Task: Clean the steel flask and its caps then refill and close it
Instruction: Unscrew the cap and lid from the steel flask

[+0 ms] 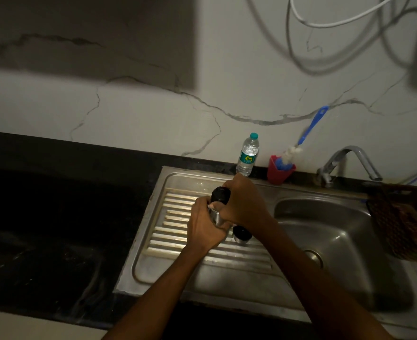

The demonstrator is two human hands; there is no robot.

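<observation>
Left hand (203, 223): fingers are curled round the steel body of the flask (216, 214), which is gripped from the left. Right hand (243, 201): fingers are wrapped over the black cap (219, 194) at the flask's top, which is gripped from the right. Flask: held between both hands, tilted with its top away from the camera, above the ribbed drainboard (175, 227) of the sink (345, 231); only a short strip of bright steel is seen between the hands, with the dark rounded cap above it. Second cap (242, 234): black on top with a steel rim, seen just below the right hand on the drainboard; whether it rests on the ribs or touches the hand cannot be told. Flask base and most of its length: hidden by the palms; whether the black cap is screwed tight or loosened cannot be told. Surroundings: a water bottle (248, 155) with a green cap is stood at the wall behind the drainboard; a red cup (279, 171) holding a blue-handled brush (309, 130) is placed just beside it; a tap (352, 163) is mounted over the basin; a dark netted item (404, 222) at the right edge is cut off and hard to identify. The black counter (55, 217) is lost in dim light.
</observation>
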